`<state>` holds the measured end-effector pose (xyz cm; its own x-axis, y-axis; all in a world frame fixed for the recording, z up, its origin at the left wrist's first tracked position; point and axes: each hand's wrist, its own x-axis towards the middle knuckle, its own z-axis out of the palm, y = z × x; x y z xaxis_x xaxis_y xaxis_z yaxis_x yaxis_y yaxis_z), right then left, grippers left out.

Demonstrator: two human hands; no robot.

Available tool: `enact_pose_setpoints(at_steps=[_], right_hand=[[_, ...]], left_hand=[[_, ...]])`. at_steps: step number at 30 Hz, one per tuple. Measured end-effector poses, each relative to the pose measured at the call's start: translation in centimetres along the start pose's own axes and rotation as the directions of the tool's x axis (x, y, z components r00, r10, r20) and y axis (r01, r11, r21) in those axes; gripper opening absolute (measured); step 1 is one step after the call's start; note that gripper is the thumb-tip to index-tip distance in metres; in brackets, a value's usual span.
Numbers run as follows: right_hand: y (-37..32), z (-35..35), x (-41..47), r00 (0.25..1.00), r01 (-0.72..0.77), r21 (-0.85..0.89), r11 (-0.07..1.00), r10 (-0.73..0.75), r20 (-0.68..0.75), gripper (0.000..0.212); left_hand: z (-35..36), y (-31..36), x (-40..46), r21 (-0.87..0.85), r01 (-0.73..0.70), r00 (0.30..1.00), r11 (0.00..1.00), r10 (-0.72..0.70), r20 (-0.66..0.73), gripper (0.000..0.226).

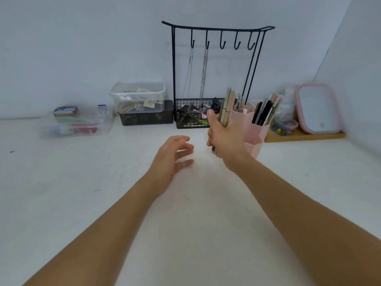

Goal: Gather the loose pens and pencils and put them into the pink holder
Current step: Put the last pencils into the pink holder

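Right hand: the right hand (223, 134) grips a bundle of pencils (226, 106) near upright, fingers wrapped round the lower part; tips stick out below the palm.
Bundle of pencils: raised off the table (82, 203), just left of and touching or overlapping the pink holder (255, 133); motion blur hides whether any tip is inside it.
Pink holder: directly behind and right of the right hand, several compartments; dark pens (262, 113) stand in the right one.
Left hand: the left hand (172, 157) hovers low over the table, left of the right hand, fingers spread and relaxed, grasping nothing.
Behind the right hand: a black wire rack (216, 29) with hooks, two chains (203, 73) hanging, and a mesh basket (191, 120).
Far left of the left hand: clear plastic boxes (138, 96).
Right of the holder: a pink-rimmed mirror (317, 108) on a wooden tray (305, 136).
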<state>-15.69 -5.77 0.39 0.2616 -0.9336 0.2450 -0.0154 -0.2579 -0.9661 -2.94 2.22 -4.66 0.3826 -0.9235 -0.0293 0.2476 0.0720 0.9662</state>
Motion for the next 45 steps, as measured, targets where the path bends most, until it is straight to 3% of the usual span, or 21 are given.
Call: enact_pose_setpoints(at_steps=[4, 6, 9, 11, 16, 20, 23, 27, 29, 31, 36, 41, 45], right_hand=[[0.4, -5.5, 0.4, 0.97, 0.118, -0.274, 0.955, -0.17, -0.173, 0.045], [1.4, -7.3, 0.3, 0.977, 0.078, -0.413, 0.908, -0.151, -0.148, 0.045], [3.2, -8.7, 0.5, 0.996, 0.021, -0.593, 0.805, -0.071, -0.061, 0.029], [3.7, -8.7, 0.5, 0.999, -0.005, -0.639, 0.769, -0.022, -0.035, 0.025], [3.3, -7.4, -1.0, 1.0, 0.014, -0.586, 0.81, -0.012, 0.007, 0.027], [2.5, -6.1, -2.6, 0.985, 0.084, -0.496, 0.864, 0.003, 0.171, 0.033], [1.8, -5.4, -3.3, 0.962, 0.11, -0.372, 0.922, -0.004, 0.274, 0.031], [1.5, -6.0, -3.3, 0.986, -0.081, -0.005, 0.997, 0.081, 0.143, 0.036], [1.9, -6.3, -2.5, 0.994, -0.104, 0.078, 0.992, 0.102, 0.031, 0.04], [2.4, -6.6, -2.0, 0.994, -0.109, 0.057, 0.992, 0.11, -0.023, 0.042], [3.8, -6.7, -2.3, 0.993, -0.114, -0.082, 0.99, 0.116, 0.028, 0.042], [3.4, -6.5, -2.3, 0.983, -0.175, -0.069, 0.982, 0.17, -0.065, 0.034], [1.4, -6.6, -2.0, 0.993, -0.1, -0.017, 0.995, 0.098, -0.067, 0.03]], left_hand=[[0.3, -0.7, -0.4, 0.263, -0.08, 0.997, 0.961, 0.07, 0.045, 0.013], [0.5, -0.8, -0.5, 0.317, -0.083, 0.996, 0.945, 0.072, 0.049, 0.011], [1.2, -0.6, -0.7, 0.338, -0.06, 0.998, 0.939, 0.053, 0.029, 0.01], [1.6, -0.6, -0.9, 0.35, -0.049, 0.999, 0.935, 0.048, 0.012, 0.018], [2.7, -0.8, -1.8, 0.477, -0.145, 0.985, 0.867, 0.172, -0.014, 0.053], [3.8, -0.6, -2.1, 0.466, -0.226, 0.963, 0.855, 0.268, -0.024, 0.079], [4.5, -0.3, -2.0, 0.324, -0.274, 0.958, 0.906, 0.288, 0.005, 0.067], [3.7, -0.5, -1.6, 0.313, -0.269, 0.961, 0.911, 0.275, 0.023, 0.05], [3.4, -0.7, -1.4, 0.344, -0.274, 0.96, 0.898, 0.279, 0.035, 0.051], [3.4, -0.8, -1.3, 0.373, -0.273, 0.957, 0.887, 0.288, 0.014, 0.055], [3.4, -1.2, -1.1, 0.419, -0.288, 0.942, 0.861, 0.333, -0.038, 0.057], [2.9, -1.1, -1.2, 0.466, -0.255, 0.924, 0.847, 0.356, -0.142, 0.06], [2.6, -1.3, -1.0, 0.454, -0.255, 0.924, 0.854, 0.354, -0.146, 0.062]])
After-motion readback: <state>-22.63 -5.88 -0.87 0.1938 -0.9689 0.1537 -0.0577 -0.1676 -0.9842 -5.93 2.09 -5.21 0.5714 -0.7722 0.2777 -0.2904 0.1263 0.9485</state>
